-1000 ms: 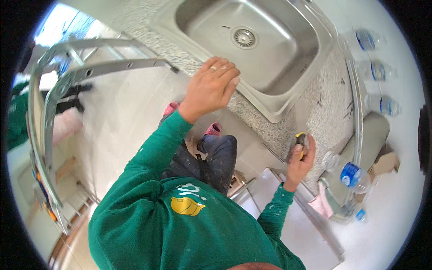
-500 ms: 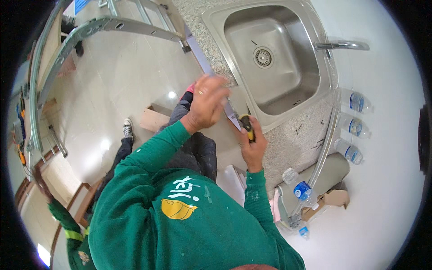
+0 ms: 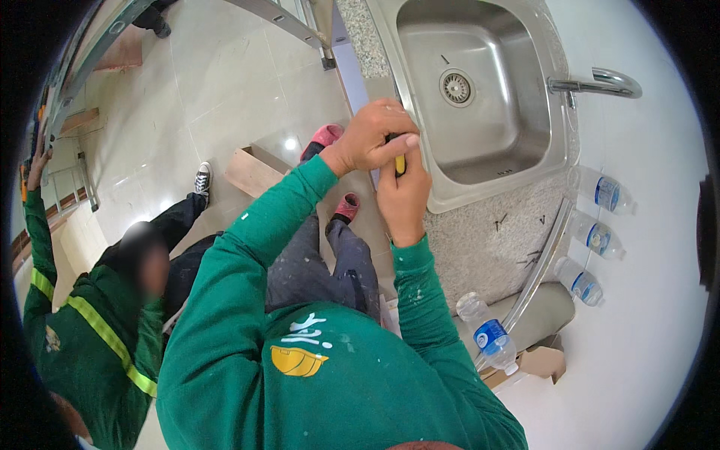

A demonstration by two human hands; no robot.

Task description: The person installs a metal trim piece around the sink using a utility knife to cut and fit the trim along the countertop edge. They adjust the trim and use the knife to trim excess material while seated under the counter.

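Note:
My two hands meet at the front edge of the counter, beside the sink (image 3: 431,191). In my right hand (image 3: 405,199) is a compact yellow-and-black tool (image 3: 400,164), which looks like a tape measure; the fingers mostly cover it. My left hand (image 3: 375,139) is closed over its upper end, thumb lying across the top. A pale strip (image 3: 351,75) runs along the counter's front edge, just beyond my left hand.
A chrome faucet (image 3: 596,84) rises right of the sink. Water bottles (image 3: 495,337) and dark bits lie on the speckled counter (image 3: 472,251). A wooden box (image 3: 251,172) is on the floor, below a metal ladder (image 3: 281,19). A co-worker (image 3: 97,322) crouches at left, arm raised.
My left hand, blurred above the counter edge before, has come down and right onto the tool. My right hand has moved up slightly. More of the co-worker now shows.

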